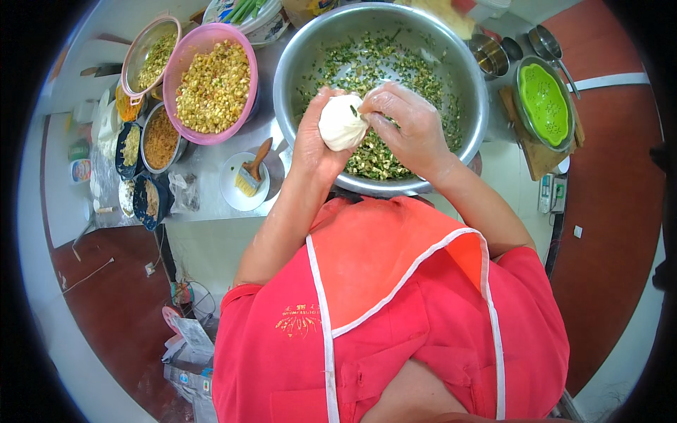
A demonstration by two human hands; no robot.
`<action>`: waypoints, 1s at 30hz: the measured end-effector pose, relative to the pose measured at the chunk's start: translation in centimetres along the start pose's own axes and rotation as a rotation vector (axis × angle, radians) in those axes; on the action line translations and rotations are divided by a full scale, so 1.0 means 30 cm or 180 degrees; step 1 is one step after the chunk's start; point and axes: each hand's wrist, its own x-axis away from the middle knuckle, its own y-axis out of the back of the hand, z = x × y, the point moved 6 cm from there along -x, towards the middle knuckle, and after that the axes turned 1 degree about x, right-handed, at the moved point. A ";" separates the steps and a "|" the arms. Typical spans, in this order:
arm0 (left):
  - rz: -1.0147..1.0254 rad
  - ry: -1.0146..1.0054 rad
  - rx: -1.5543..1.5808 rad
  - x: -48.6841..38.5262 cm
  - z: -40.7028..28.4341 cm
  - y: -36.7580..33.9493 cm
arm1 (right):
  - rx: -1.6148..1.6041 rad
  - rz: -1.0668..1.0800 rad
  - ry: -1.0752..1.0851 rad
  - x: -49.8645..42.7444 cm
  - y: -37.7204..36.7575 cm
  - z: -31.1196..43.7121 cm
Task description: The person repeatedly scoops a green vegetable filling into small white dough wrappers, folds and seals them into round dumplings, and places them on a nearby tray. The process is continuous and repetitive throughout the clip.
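Observation:
A round white dough bun [341, 127] rests in my left hand [312, 140], held above the front left of a big steel basin [285, 100]. The fingertips of my right hand [410, 124] pinch the bun's right side, where the dough is gathered in folds. One dark green bit of leaf sticks to its surface. Below both hands, chopped green vegetable filling with pale cubes [381, 158] lies in the basin and clings to its inner wall. Flour or dough residue whitens the fingers of my right hand.
Left of the basin stand a pink colander [252, 84] of diced yellow filling and a steel bowl of brown crumbs [160, 138]. A wooden-handled brush [254, 169] lies on a white plate [227, 190]. At right, a green flower-patterned basket [545, 106] sits over a wooden board [537, 164].

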 end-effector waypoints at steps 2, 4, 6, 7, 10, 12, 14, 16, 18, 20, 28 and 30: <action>0.0063 0.0090 -0.0039 0.004 0.006 0.001 | -0.0402 0.0237 -0.0284 -0.001 0.005 -0.018; 0.0384 0.0254 0.0090 0.011 0.021 -0.021 | -0.0577 0.0490 -0.0495 -0.005 0.006 -0.029; 0.0132 0.0241 0.0050 0.013 0.028 -0.005 | -0.0309 0.0506 -0.0056 -0.010 0.014 0.001; 0.0098 0.0211 0.0030 0.013 0.026 -0.003 | -0.0178 0.0501 0.0126 -0.014 0.016 0.013; 0.0075 0.0479 0.0094 0.031 0.045 -0.009 | -0.0068 0.0542 0.0544 -0.006 0.024 0.052; 0.0203 0.0561 -0.0128 0.059 0.035 -0.042 | -0.0057 0.0537 0.0776 -0.009 0.045 0.081; 0.0245 0.0639 -0.0621 0.082 0.006 -0.098 | 0.0168 0.0528 0.0866 -0.024 0.078 0.113; 0.0754 0.0378 -0.0710 0.144 -0.049 -0.185 | 0.0053 0.0278 0.0646 -0.057 0.133 0.137; 0.0975 -0.0835 -0.1182 0.203 -0.104 -0.248 | -0.0352 -0.0150 0.0195 -0.075 0.177 0.159; 0.0912 -0.1787 -0.1436 0.235 -0.131 -0.268 | -0.0754 -0.0080 0.0014 -0.077 0.153 0.187; 0.0306 -0.0169 -0.0565 0.153 0.007 -0.048 | 0.0260 0.0626 0.1194 0.000 0.078 0.219; 0.0201 0.0038 -0.0443 0.146 0.026 -0.022 | 0.0228 0.0876 0.1374 0.010 0.070 0.225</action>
